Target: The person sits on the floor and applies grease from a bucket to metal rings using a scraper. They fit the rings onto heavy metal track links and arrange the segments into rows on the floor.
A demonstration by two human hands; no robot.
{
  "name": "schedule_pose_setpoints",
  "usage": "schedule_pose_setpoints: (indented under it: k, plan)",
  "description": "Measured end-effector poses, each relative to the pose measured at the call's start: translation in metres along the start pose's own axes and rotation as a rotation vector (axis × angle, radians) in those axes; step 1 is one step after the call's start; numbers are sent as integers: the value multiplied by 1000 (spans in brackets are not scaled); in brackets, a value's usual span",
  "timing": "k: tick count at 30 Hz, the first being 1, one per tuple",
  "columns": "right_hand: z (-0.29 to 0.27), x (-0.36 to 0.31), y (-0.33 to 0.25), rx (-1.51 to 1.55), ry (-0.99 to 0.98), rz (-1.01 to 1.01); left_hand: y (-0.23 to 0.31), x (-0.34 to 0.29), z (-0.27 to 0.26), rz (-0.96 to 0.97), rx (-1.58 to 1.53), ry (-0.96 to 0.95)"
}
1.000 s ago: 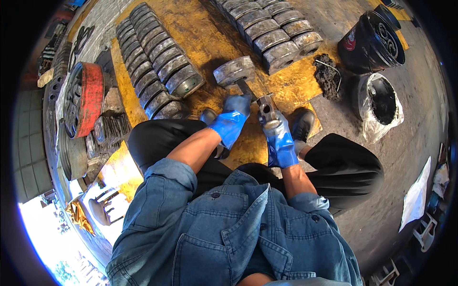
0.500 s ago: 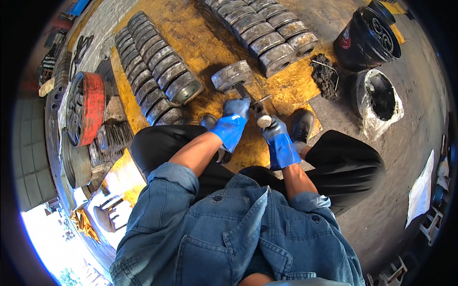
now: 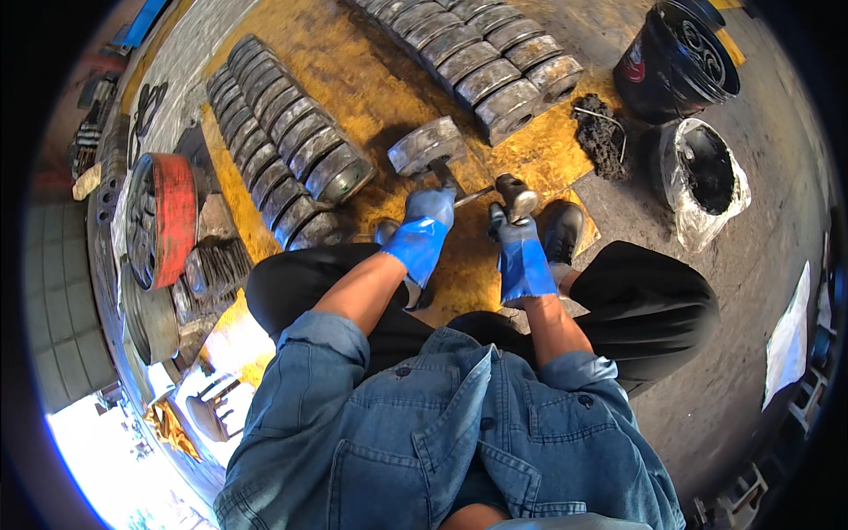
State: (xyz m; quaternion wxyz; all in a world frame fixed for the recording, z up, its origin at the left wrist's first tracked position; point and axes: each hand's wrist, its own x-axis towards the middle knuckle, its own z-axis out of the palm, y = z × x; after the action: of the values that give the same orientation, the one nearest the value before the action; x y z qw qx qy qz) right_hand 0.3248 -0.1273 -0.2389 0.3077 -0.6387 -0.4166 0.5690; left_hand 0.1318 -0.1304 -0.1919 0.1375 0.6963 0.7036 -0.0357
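Note:
A loose worn metal roller stands on the yellow-stained floor in front of me. My left hand, in a blue rubber glove, is closed around a dark flat bar whose far end meets the near side of the roller. A thin metal rod sticks out to the right beside this hand. My right hand, gloved alike, grips a hammer close below its metal head, right of the rod. Most of the hammer's handle is hidden.
Rows of similar rollers lie at the left and far side. To the right are a dark greasy heap, a black bucket and a plastic-lined container. A red-rimmed wheel stands at the left.
My right hand has raised the hammer and shifted it slightly right, away from the bar. The hammer head has turned. My left hand and the bar moved only slightly.

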Motion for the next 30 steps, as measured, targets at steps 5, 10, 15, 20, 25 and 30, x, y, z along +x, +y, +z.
schedule_pose_setpoints:
  k: [5,10,15,20,25,30]
  plan:
    - [-33,33,-22,182,17,399,-5,1,10,78,-7,45]
    - [-52,94,-44,327,38,444,1,4,6,-10,31,-63]
    - [-84,200,-3,28,323,239,17,10,-5,27,77,-67]
    - [-75,159,-83,-705,545,-178,18,4,-15,-7,62,-100]
    - [-43,116,-151,-609,-394,-535,11,5,-12,-41,-45,-134]
    - [-7,22,-170,-1170,-692,-781,10,10,-23,-56,-2,-213]
